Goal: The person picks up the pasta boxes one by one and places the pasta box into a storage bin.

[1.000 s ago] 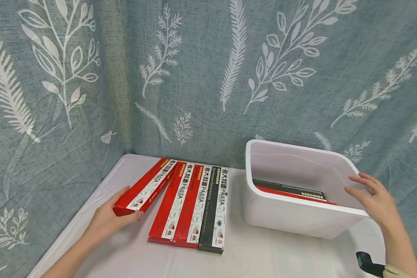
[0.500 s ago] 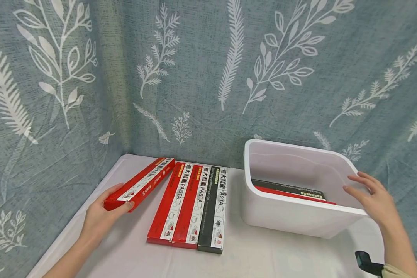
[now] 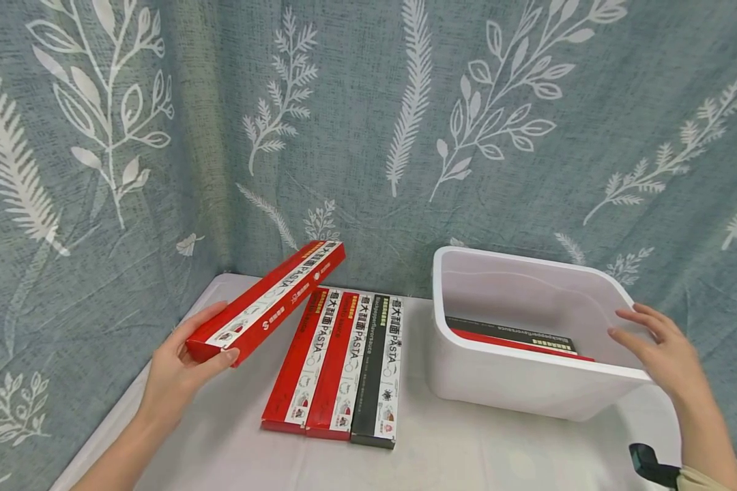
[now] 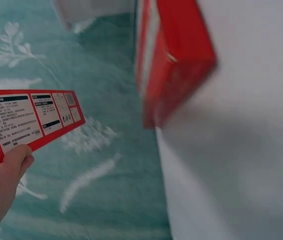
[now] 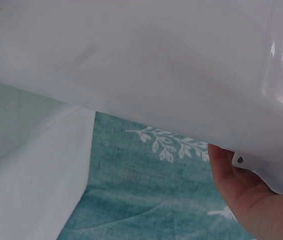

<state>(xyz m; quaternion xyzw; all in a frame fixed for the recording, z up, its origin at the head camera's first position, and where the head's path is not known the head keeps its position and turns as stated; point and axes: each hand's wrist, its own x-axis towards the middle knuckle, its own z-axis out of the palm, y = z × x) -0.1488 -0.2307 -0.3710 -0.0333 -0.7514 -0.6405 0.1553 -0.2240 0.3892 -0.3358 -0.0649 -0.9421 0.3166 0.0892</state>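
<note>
My left hand [image 3: 181, 358] grips the near end of a red and white pasta box [image 3: 270, 300], thumb on its side. The box is raised at an angle, its far end highest. In the left wrist view, its labelled back [image 4: 36, 117] shows beyond the thumb. To its right lie two red pasta boxes [image 3: 287, 382] [image 3: 330, 382] and a black one [image 3: 368, 382], side by side. My right hand [image 3: 669, 348] rests over the right rim of a white bin [image 3: 528, 389], fingers loosely bent over its inside. The right wrist view shows the hand partly behind the bin's rim.
Inside the bin lie a black pasta box [image 3: 510, 332] and a red one [image 3: 485, 339]. All stand on a white tabletop [image 3: 454, 450]. A blue-green leaf-patterned curtain [image 3: 356, 136] rises behind and at the left.
My left hand has shifted left with the red pasta box, then raised its far end up and to the right, off the table. My right hand and the bin have stayed still.
</note>
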